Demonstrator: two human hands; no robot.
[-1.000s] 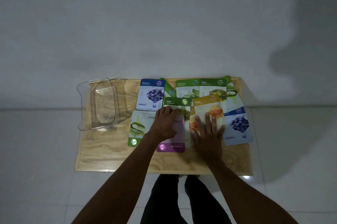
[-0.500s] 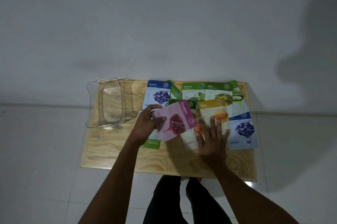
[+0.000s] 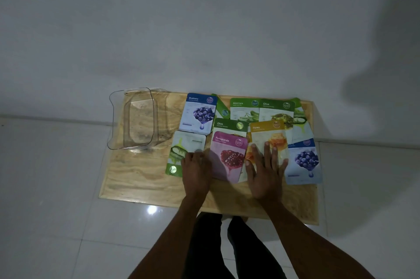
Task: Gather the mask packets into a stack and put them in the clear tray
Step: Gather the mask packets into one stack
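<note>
Fig.: pomegranate packet (image 3: 228,156), flipped face-up since 0.5 s ago, now lies centre frame w/ left hand (image 3: 196,170) and right hand (image 3: 264,170) flat, grasping nothing; clear tray (image 3: 118,119), upper left, still empty, so stacking barely begun.

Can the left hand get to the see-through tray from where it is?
Probably yes. The left hand rests at the edge of the pomegranate packet, and the clear tray sits off to its left at the board's far corner. Only an aloe packet lies flat between them, nothing tall.
</note>
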